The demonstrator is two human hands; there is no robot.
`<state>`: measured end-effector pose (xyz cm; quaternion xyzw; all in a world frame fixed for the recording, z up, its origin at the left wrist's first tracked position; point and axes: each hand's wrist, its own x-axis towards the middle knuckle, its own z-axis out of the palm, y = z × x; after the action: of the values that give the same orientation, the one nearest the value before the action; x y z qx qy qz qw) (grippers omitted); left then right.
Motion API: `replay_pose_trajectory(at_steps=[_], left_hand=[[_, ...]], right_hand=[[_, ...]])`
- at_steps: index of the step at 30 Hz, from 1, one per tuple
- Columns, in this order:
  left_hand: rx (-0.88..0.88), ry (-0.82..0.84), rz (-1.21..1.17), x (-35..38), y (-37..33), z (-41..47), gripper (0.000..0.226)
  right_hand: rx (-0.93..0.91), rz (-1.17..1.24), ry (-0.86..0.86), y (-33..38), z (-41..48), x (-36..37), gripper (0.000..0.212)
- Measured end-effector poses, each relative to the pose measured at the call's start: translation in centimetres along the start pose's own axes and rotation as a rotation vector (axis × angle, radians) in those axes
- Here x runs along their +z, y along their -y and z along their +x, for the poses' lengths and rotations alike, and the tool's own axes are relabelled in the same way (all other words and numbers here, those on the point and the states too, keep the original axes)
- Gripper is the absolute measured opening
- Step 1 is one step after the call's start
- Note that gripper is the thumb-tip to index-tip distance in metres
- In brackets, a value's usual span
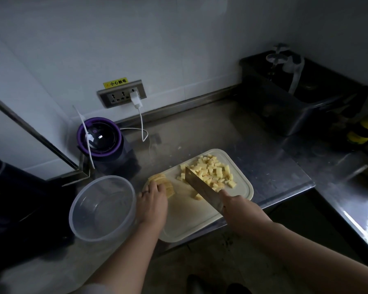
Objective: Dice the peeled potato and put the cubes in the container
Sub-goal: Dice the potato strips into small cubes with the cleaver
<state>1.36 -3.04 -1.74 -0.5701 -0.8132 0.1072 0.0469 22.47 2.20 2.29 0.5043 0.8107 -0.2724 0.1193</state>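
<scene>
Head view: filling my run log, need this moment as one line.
left hand: holds stacked yellow potato slices | right hand: grips steel cleaver | potato cubes: on white cutting board | clear round plastic container: empty

Only one head cam here, wide-angle. It looked forward and down from near the cutting board [191, 219], taking in the counter [200, 132] and back wall [157, 39].
</scene>
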Motion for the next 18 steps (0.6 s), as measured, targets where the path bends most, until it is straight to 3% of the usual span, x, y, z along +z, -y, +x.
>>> replay_pose_trajectory(at_steps=[5,8,10,14,16,18], left_hand=[[0.055,0.01,-0.032,0.2,0.1,0.4,0.033],[0.085,0.003,-0.168,-0.2,0.1,-0.3,0.037],[-0.015,0.06,-0.446,-0.3,-0.2,-1.0,0.034],[-0.4,0.44,-1.141,0.3,-1.6,-1.8,0.031],[-0.434,0.462,-1.164,0.7,-2.2,-1.8,0.032],[-0.348,0.385,-1.021,0.6,-2.4,-1.9,0.026]], right_hand=[[0.001,0.023,-0.012,-0.3,-0.1,0.1,0.051],[-0.029,0.021,-0.012,-0.2,-0.2,0.3,0.052],[-0.048,0.017,-0.005,-0.1,-0.4,0.7,0.053],[-0.048,0.088,0.039,0.2,-0.7,1.5,0.045],[-0.039,0.093,0.037,0.2,-0.8,1.7,0.044],[-0.023,0.085,0.036,0.3,-0.8,1.9,0.045]])
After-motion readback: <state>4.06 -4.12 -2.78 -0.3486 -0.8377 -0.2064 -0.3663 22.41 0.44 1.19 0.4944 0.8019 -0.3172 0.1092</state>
